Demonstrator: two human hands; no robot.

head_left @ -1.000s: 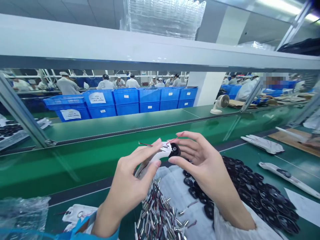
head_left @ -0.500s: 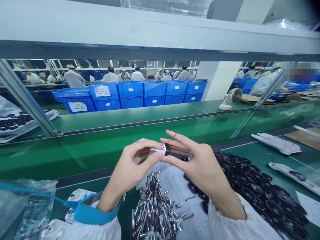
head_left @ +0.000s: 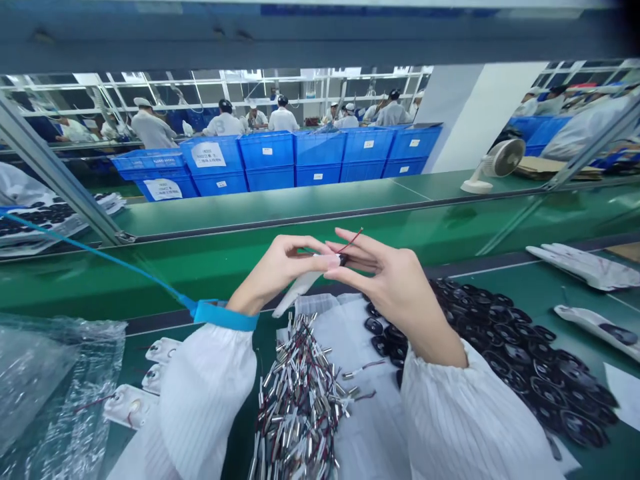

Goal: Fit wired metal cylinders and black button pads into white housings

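Note:
My left hand [head_left: 280,270] pinches a long white plastic housing [head_left: 299,293], whose tail slants down to the left below my fingers. At the housing's upper end a small black round part [head_left: 343,259] shows between the fingertips of my right hand [head_left: 395,277], which are closed on it. A thin dark red wire [head_left: 354,239] sticks up past the right fingers. Most of the joint between white and black pieces is hidden by my fingers. Below lies a heap of small silver cylinders with wires [head_left: 300,400], on white sheeting [head_left: 373,420].
Many black round parts [head_left: 520,360] are heaped at right, with white housings [head_left: 585,267] beyond. More white plates with wires [head_left: 131,407] and clear plastic wrap [head_left: 55,380] lie left. A blue wrist strap's cord [head_left: 100,250] runs leftward. Behind stand a green barrier [head_left: 210,243], fan [head_left: 500,160] and blue bins [head_left: 270,150].
My view has tilted down and both hands have come closer together. The white housing has turned, so its long tail now shows below my left hand and less of the black part is visible.

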